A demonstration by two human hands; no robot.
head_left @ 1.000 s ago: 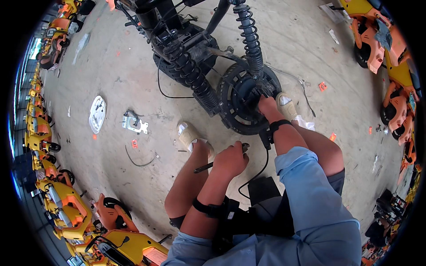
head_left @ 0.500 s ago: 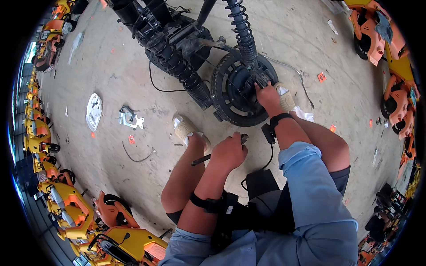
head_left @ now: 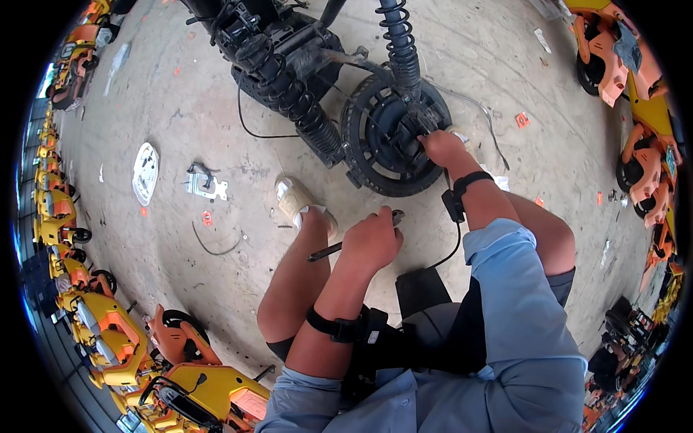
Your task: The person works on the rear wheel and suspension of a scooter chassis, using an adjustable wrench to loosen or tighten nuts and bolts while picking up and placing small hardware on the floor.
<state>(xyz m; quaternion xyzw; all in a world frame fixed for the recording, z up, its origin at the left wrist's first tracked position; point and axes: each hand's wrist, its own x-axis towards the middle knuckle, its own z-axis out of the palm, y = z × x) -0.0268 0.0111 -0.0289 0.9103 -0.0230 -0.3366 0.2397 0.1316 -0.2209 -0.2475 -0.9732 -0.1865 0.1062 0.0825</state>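
My left hand (head_left: 374, 237) is closed around a dark wrench (head_left: 325, 252), held low between my knees and apart from the wheel. The wrench's handle sticks out to the left of my fist and its rounded metal head shows on the right. Ahead, my right hand (head_left: 444, 148) reaches to the hub of a black scooter wheel (head_left: 393, 189). Its fingers are pressed together near the axle, at the foot of a black coil-spring shock absorber (head_left: 401, 61). Whatever they pinch is too small or hidden. A second shock absorber (head_left: 315, 131) hangs left of the wheel.
A loose cable (head_left: 494, 133) lies right of the wheel. On the floor to the left are a pale oval plate (head_left: 146, 175), a metal bracket (head_left: 206, 185) and a thin hose (head_left: 213, 252). Yellow and orange scooters (head_left: 115, 335) line both sides. My shoe (head_left: 294, 198) stands near the wheel.
My right hand has shifted slightly right and down at the hub, its fingers still by the axle. My left hand keeps the wrench in nearly the same place. The view has shifted a little.
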